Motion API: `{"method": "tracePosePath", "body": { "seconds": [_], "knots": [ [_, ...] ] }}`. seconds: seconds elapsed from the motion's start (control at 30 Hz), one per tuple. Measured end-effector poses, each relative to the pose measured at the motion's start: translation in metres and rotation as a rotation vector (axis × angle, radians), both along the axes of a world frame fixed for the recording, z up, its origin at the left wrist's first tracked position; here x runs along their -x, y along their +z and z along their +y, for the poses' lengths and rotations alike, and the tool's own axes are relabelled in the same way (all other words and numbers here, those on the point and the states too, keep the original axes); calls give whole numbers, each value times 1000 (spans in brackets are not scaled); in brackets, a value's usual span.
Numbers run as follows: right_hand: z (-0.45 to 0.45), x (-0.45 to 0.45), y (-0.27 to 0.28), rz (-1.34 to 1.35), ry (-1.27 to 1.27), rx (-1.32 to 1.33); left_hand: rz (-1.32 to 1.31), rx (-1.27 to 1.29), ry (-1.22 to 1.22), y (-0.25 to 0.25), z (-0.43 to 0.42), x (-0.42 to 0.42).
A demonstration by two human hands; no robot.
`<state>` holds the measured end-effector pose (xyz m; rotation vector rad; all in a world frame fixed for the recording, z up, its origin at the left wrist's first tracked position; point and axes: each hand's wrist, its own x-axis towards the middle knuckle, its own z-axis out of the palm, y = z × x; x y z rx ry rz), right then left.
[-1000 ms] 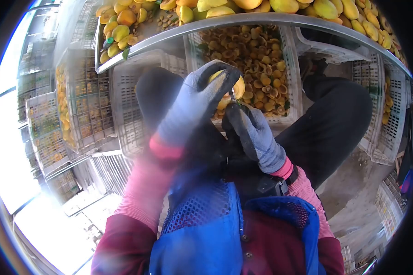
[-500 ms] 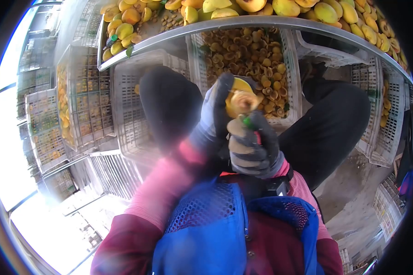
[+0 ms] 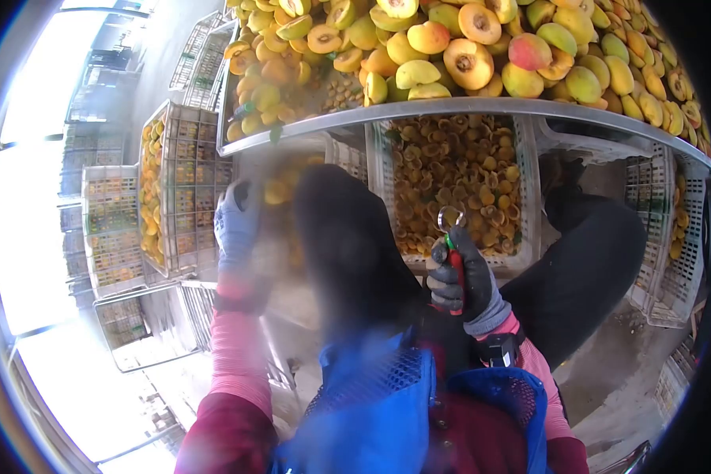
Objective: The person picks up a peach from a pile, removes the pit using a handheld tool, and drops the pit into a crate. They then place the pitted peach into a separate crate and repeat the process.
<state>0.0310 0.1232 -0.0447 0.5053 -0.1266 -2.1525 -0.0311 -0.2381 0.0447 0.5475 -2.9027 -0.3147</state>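
Observation:
My right hand (image 3: 460, 276), in a dark grey glove, is closed around the red and green handle of a pitting tool (image 3: 450, 221), whose metal loop points up over a crate of fruit pieces (image 3: 458, 174). Out to the left, my left hand (image 3: 238, 217) is over a crate beside my knee; it is blurred, and its fingers and anything in them cannot be made out. Yellow fruit (image 3: 280, 189) shows hazily just right of it. Halved peaches (image 3: 470, 63) lie heaped on the metal-edged table (image 3: 466, 104) in front.
Stacked crates (image 3: 189, 182) with yellow fruit stand at the left, near a metal frame (image 3: 154, 328). More crates (image 3: 667, 237) are at the right. Small pits (image 3: 341, 91) lie on the table. My bent knees are on both sides of the middle crate.
My left hand has moved left, away from my right hand, and the peach half is no longer seen in it. My right hand has lowered with the tool. The view has shifted towards the table.

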Motion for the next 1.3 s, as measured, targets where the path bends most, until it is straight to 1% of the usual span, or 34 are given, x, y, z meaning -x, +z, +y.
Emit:
{"method": "tracePosePath", "body": {
  "seconds": [0.07, 0.13, 0.2, 0.23, 0.3, 0.4, 0.5, 0.6, 0.63, 0.67, 0.77, 0.8, 0.9, 0.97, 1.0, 1.1, 1.13, 1.17, 1.23, 1.27, 1.3],
  "knots": [
    [-4, 3, -1, 13, 39, -121, 53, -92, -43, 20, 33, 29],
    [-5, 6, -3, 15, 81, -242, 67, -23, -151, 23, 43, 74],
    [-5, 7, -5, 2, 98, -357, 25, 278, -120, 15, 38, 125],
    [-4, 9, -6, -2, 81, -412, -100, 407, -6, 10, 34, 152],
    [-4, 13, -5, -7, 47, -518, -259, 511, 7, 2, 35, 185],
    [-5, 21, 0, -4, 51, -682, -358, 637, -127, -16, 22, 208],
    [-8, 27, 8, 3, 46, -740, -285, 606, -169, -18, 16, 198],
    [-4, 23, 4, 89, 60, -803, -223, 587, -148, -18, 24, 185],
    [-3, 23, 6, 65, 62, -811, -201, 576, -137, -17, 28, 183],
    [-2, 24, 9, 43, 65, -820, -183, 454, -113, -14, 31, 186],
    [0, 25, 10, 18, 59, -857, -207, 157, -363, -13, 35, 193],
    [1, 25, 8, 13, 53, -869, -102, 363, -297, -15, 37, 199],
    [1, 24, 6, 8, 5, -867, 39, 336, -34, -5, 31, 224],
    [0, 24, 3, 15, 1, -869, -214, 409, -22, -22, 18, 244],
    [-1, 25, 3, 21, 0, -870, -340, 444, -14, -20, 23, 246],
    [-4, 28, 5, 13, -11, -873, -338, 457, -124, -14, 39, 245],
    [-5, 27, 3, 2, -16, -842, -216, 464, -342, -21, 20, 247],
    [-7, 25, -1, -10, -24, -812, -196, 411, -413, -22, 13, 245],
    [-7, 24, -5, -22, -36, -788, -155, 300, -555, -8, 20, 232],
    [-7, 23, -6, -20, -36, -793, -111, 198, -484, -2, 21, 228],
    [-6, 23, -5, -20, -37, -796, -101, 222, -367, 0, 22, 220]
  ]
}}
